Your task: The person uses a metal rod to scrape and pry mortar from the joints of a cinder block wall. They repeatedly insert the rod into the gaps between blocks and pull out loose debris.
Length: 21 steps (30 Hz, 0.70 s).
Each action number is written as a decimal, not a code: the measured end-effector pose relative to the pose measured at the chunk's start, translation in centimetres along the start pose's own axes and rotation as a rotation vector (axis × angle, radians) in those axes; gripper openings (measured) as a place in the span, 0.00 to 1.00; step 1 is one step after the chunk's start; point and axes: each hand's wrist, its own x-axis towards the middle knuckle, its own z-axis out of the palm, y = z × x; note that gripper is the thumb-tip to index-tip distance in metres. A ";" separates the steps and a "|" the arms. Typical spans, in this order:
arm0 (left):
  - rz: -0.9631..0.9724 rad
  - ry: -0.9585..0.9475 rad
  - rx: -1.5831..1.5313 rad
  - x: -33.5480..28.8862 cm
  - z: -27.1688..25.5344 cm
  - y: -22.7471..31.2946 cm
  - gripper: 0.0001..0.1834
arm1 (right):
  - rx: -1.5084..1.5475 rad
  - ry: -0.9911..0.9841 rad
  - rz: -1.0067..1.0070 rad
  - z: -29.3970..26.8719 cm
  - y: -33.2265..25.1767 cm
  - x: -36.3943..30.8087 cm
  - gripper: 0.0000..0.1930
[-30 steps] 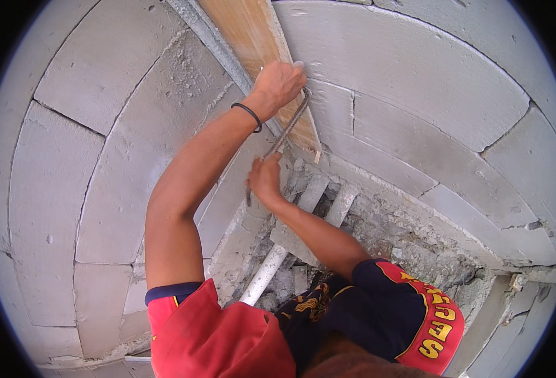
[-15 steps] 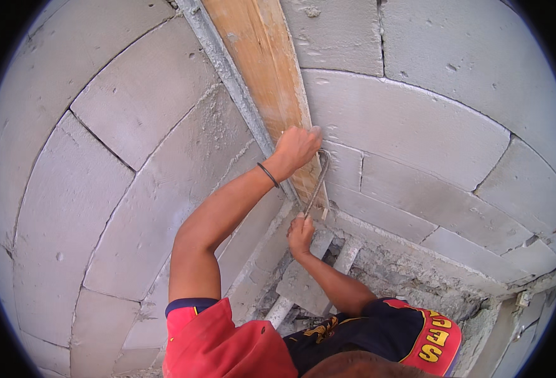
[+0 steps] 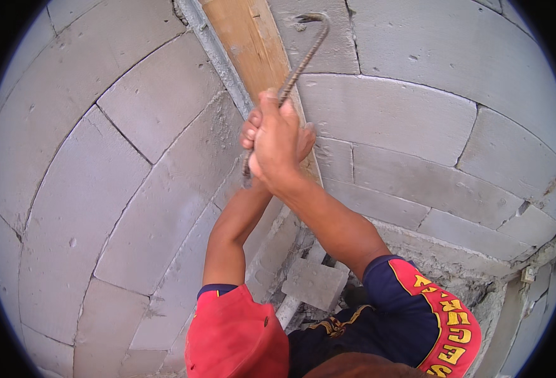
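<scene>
My right hand [image 3: 278, 142] is closed round a ribbed steel bar [image 3: 301, 65], its fingers curled over the shaft. The bar slants up to the right, and its hooked end is in front of the block wall. Its lower end sticks out below my fist. Behind my right hand and wrist is my left hand [image 3: 306, 141], mostly hidden; the part that shows is curled at the right edge of an upright wooden board [image 3: 243, 38]. That board stands in the corner between two walls, beside a mortar-spattered grey metal strip [image 3: 218, 53].
Grey block walls rise on the left [image 3: 89, 164] and on the right [image 3: 391, 113], close to both arms. Below me a concrete slab [image 3: 316, 283] lies among rubble and a pale pipe-like piece [image 3: 287, 311]. A rough mortar ledge [image 3: 442, 249] runs along the right wall's foot.
My right hand has risen with the bar from low by the board's foot to in front of my left hand. The bar's hook has swung up high. My left hand stays near the board's edge.
</scene>
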 end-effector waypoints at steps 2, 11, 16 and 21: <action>0.105 -0.062 0.106 0.7 -0.9 0.6 0.05 | 0.015 0.039 -0.001 2.6 1.8 2.1 0.11; 0.132 -0.092 0.145 1.7 -3.8 3.2 0.07 | -0.389 0.422 -0.329 10.0 11.8 13.3 0.16; 0.004 -0.170 0.056 1.3 -1.2 2.0 0.07 | -0.127 0.062 -0.006 7.0 5.5 6.9 0.13; -0.072 0.545 -0.856 -0.9 0.3 1.1 0.09 | -0.525 -0.161 0.293 -5.4 -6.1 4.7 0.10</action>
